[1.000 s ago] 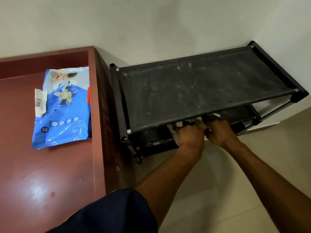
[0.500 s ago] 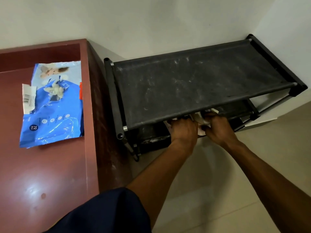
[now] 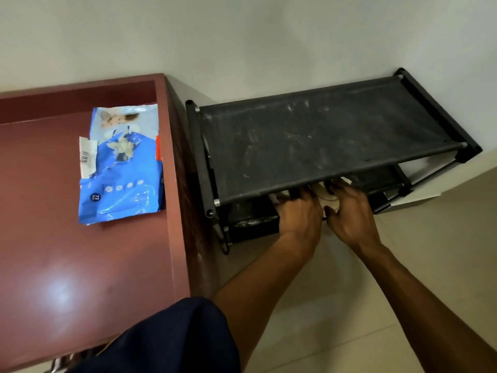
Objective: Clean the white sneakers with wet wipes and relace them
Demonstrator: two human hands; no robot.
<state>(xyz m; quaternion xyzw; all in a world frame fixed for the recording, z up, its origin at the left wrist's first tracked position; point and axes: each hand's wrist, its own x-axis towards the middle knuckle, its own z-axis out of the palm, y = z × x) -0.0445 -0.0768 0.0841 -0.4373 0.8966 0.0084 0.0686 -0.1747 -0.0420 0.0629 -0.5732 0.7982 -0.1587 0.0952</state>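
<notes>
A dark navy sleeve fills the bottom edge. From it, two bare forearms reach forward and down over a pale tiled floor.

To the left is a glossy reddish-brown desk with a raised rim.

The left hand and right hand meet side by side at the front of a low black shoe rack, just under its top shelf. The fingers of both hands are curled and grip the white sneakers. The sneakers sit on the rack's lower shelf, mostly hidden by the hands and the shelf above. Only small patches of white show between and beside the hands, and the fingertips are out of sight under the shelf.

The rack's fabric top is dusty and scuffed with pale marks. The rack stands just beside the desk, against a plain light wall.

Farther back on the desk lies a blue pack of wet wipes, flat and crumpled, with its label flap peeled open.
</notes>
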